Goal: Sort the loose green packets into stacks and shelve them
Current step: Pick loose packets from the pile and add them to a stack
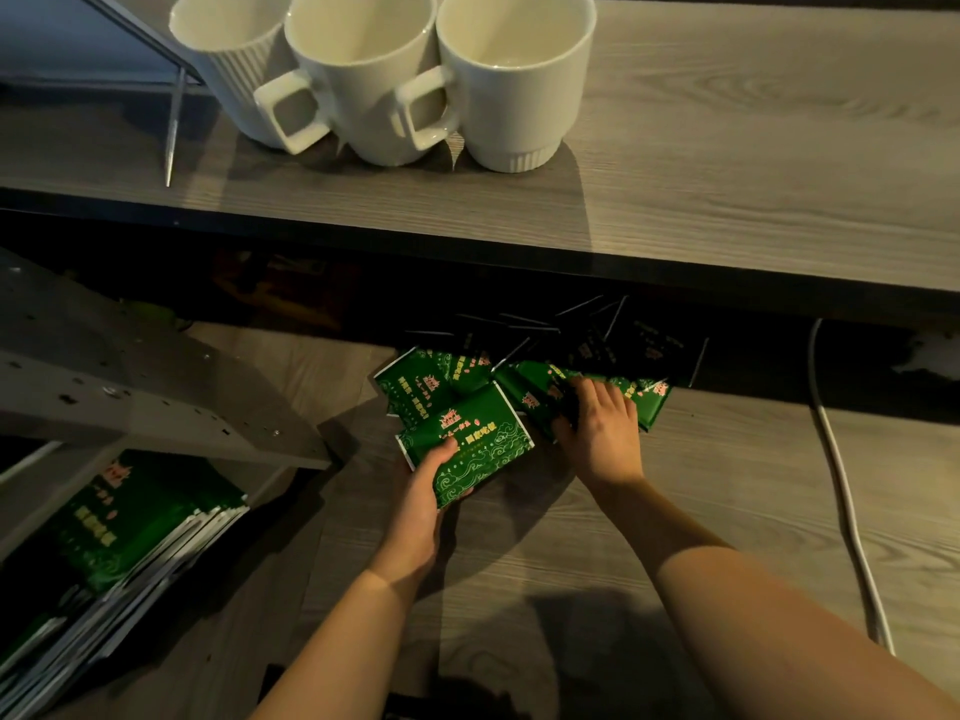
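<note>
My left hand (421, 506) grips a small stack of green packets (470, 439) by its near corner, just above the wooden floor. My right hand (602, 428) presses down on a loose green packet (535, 402) at the edge of a scattered pile, its fingers curled over that packet. More loose packets (415, 384) lie to the left of it, and others (639, 345) fade into the shadow under the tabletop. A leaning stack of shelved green packets (130, 517) fills the low shelf at the bottom left.
A grey wooden tabletop (727, 163) spans the upper half, carrying three white mugs (384, 75) and a clear sign stand (171, 122). A grey shelf board (130, 387) juts out at the left. A white cable (841, 480) runs along the floor at the right.
</note>
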The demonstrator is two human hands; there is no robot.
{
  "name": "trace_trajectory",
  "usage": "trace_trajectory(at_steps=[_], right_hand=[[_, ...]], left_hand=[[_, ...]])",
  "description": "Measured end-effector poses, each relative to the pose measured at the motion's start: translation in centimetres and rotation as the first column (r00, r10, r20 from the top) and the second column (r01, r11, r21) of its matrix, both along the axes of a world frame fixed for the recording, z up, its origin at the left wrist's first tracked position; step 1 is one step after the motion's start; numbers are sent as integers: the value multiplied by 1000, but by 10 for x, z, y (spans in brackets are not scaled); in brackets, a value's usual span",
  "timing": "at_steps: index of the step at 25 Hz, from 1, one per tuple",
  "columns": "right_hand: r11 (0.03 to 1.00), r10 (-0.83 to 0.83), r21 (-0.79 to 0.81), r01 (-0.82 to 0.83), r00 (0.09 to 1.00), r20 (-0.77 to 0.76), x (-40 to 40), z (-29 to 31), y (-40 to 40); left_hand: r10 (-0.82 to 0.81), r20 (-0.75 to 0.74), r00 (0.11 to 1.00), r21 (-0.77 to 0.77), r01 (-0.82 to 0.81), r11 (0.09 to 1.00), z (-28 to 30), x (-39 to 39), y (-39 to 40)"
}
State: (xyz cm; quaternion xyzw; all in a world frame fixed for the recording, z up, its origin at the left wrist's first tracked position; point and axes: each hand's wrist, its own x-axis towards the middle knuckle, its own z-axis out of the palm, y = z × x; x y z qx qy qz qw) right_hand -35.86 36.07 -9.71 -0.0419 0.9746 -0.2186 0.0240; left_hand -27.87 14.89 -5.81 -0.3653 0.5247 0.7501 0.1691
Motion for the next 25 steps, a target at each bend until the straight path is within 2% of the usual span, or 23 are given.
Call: trace_trajectory(at_steps=[5, 7, 9, 10, 12, 13, 17, 19, 20, 22, 23, 24, 25], right_hand=[[992, 112, 55, -111, 994, -11, 24, 9, 13], [990, 131, -43, -132, 991, -29, 33, 14, 23], [967, 14, -254, -3, 999, 41, 39, 24, 28], [913, -69, -392, 116, 989, 133, 41, 29, 31], [662, -145, -655, 365, 919, 367, 44, 41, 34], [536, -155, -716, 447, 886, 437, 46, 46, 37], [216, -190, -732, 646, 763, 618, 47, 71, 55], [97, -68, -728, 679, 734, 675, 47, 83, 57], [128, -4, -740, 661, 746, 666, 47, 87, 54], [341, 78, -776, 530, 807, 585, 51, 95, 43], [414, 86, -789, 453, 844, 530, 54, 99, 37], [439, 69, -800, 409, 872, 484, 57, 99, 32], [419, 32, -809, 412, 884, 466, 58, 103, 27]], left_hand=[[-12, -55, 998, 44, 14, 999, 1, 12, -1], [2, -62, 998, 64, 2, 998, 2, 18, 0], [25, -55, 998, 80, -21, 997, 5, 24, 2], [37, -44, 998, 89, -33, 995, 7, 26, 4], [48, -7, 999, 104, -47, 993, 11, 30, 5], [45, 8, 999, 106, -46, 993, 13, 31, 6], [-6, 3, 1000, 115, 5, 993, 21, 35, 12], [-27, -19, 999, 120, 29, 992, 26, 34, 18], [-42, -25, 999, 122, 45, 991, 30, 33, 22], [-98, -11, 995, 117, 99, 988, 38, 32, 31], [-123, -3, 992, 124, 123, 985, 41, 31, 35], [-126, -8, 992, 138, 126, 982, 42, 30, 38], [-112, -19, 994, 158, 113, 981, 44, 30, 40]])
